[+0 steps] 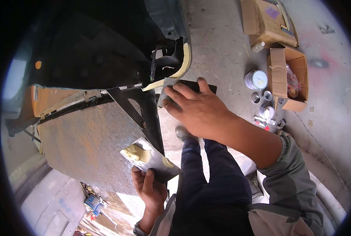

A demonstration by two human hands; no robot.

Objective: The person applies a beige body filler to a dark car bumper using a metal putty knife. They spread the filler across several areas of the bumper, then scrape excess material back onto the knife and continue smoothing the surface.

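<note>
My right hand [199,108] grips a flat putty spreader [169,83], grey at one end and dark behind the fingers. The spreader meets the lower corner of a dark vehicle panel [96,43], where pale yellow putty [187,59] runs along the curved edge. Whether the blade presses on the putty there, the fingers hide. Lower down, my left hand [148,188] pinches a thin metal plate [157,165], thumb on top. A lump of pale yellow putty [138,153] lies at its far left end, with a smaller smear near its right edge.
A rusty diamond-plate step [93,126] and a black metal bracket [146,114] sit below the panel. On the floor at right stand cardboard boxes [278,72], a paint can [256,80], small tins and a bottle [258,47]. A blue can [93,202] is at lower left.
</note>
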